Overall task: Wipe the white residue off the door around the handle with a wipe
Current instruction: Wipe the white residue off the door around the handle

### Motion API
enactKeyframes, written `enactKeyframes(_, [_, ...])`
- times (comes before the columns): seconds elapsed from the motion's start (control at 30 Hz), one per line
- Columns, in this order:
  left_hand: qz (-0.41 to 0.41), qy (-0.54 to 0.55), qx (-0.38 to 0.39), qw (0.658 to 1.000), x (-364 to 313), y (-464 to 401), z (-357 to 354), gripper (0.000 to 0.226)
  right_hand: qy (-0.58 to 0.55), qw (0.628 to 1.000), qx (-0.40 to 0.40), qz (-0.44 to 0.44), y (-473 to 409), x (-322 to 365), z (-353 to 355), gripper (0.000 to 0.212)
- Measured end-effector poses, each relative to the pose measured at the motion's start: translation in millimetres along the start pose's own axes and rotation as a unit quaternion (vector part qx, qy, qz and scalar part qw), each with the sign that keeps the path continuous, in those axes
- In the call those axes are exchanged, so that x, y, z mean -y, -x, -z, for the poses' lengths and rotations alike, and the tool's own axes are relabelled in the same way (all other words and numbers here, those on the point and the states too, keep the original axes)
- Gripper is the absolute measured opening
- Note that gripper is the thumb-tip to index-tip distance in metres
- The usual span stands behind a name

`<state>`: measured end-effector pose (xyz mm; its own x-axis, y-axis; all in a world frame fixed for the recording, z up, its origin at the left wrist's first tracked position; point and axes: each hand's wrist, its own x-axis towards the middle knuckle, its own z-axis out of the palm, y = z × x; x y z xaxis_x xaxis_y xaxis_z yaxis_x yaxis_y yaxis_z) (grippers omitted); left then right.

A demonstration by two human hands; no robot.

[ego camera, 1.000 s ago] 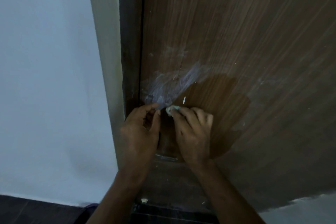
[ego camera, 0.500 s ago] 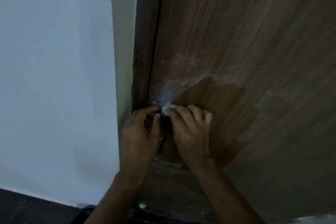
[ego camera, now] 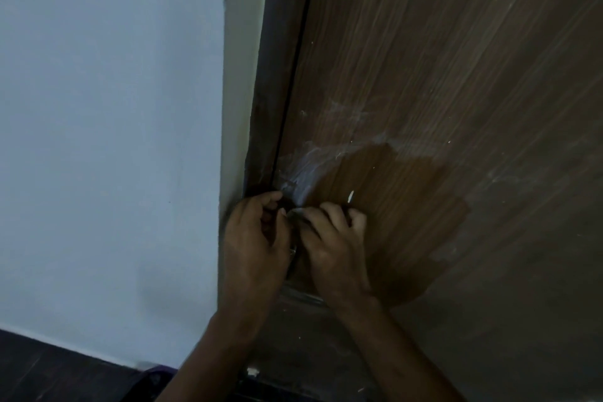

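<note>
A brown wood-grain door (ego camera: 456,59) fills the right side. White residue (ego camera: 301,170) smears the door near its left edge, just above my hands; a darker wiped patch (ego camera: 391,206) spreads to the right of it. My right hand (ego camera: 332,248) presses a small pale wipe (ego camera: 295,213) against the door under its fingertips; only a sliver of the wipe shows. My left hand (ego camera: 254,245) is curled at the door edge, over where the handle sits. The handle is mostly hidden; a metal plate (ego camera: 301,295) shows below my hands.
The dark door frame (ego camera: 277,75) and a pale wall (ego camera: 107,140) lie to the left. A dark floor (ego camera: 49,372) shows at the bottom left. Fainter white streaks (ego camera: 346,114) mark the door higher up and to the right.
The view has shifted, so the door sits further right in frame. My right hand with the wipe has slid slightly left, toward the door edge, and less of the wipe shows.
</note>
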<state>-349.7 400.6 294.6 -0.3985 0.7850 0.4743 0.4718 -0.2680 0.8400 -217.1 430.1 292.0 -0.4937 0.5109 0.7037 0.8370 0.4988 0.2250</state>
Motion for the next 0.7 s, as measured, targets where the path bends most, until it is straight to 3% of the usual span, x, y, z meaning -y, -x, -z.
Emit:
enactKeyframes(0.07, [-0.008, -0.001, -0.007, 1.000, 0.2, -1.1, 1.3, 0.027, -0.008, 1.000, -0.001, -0.008, -2.3, -2.7, 1.5, 0.025])
enactKeyframes(0.2, [-0.001, 0.002, -0.007, 1.000, -0.2, -0.2, 3.0, 0.031, -0.002, 0.987, -0.142, -0.079, -31.3, -15.1, 13.0, 0.016])
enactKeyframes(0.27, [0.002, 0.003, -0.005, 1.000, -1.8, 1.4, 2.9, 0.033, -0.007, 0.980, -0.175, -0.093, -36.7, -13.0, 11.8, 0.015])
enactKeyframes(0.43, [0.014, -0.002, -0.001, 1.000, -1.4, 3.6, 3.0, 0.036, -0.012, 1.000, -0.014, 0.013, -9.2, 11.1, -9.9, 0.021])
enactKeyframes(0.5, [0.008, -0.005, -0.002, 1.000, -1.3, 4.8, 3.4, 0.036, -0.011, 1.000, 0.003, 0.014, -10.1, 11.2, -9.4, 0.021])
enactKeyframes(0.57, [-0.002, -0.001, -0.006, 1.000, -1.3, 5.8, 4.7, 0.037, -0.028, 0.999, -0.032, -0.020, -22.3, 7.0, -0.4, 0.019])
enactKeyframes(0.7, [0.002, 0.015, -0.007, 1.000, -0.2, 7.1, 6.5, 0.038, 0.006, 0.973, -0.205, -0.108, -66.6, -13.1, 23.9, 0.015])
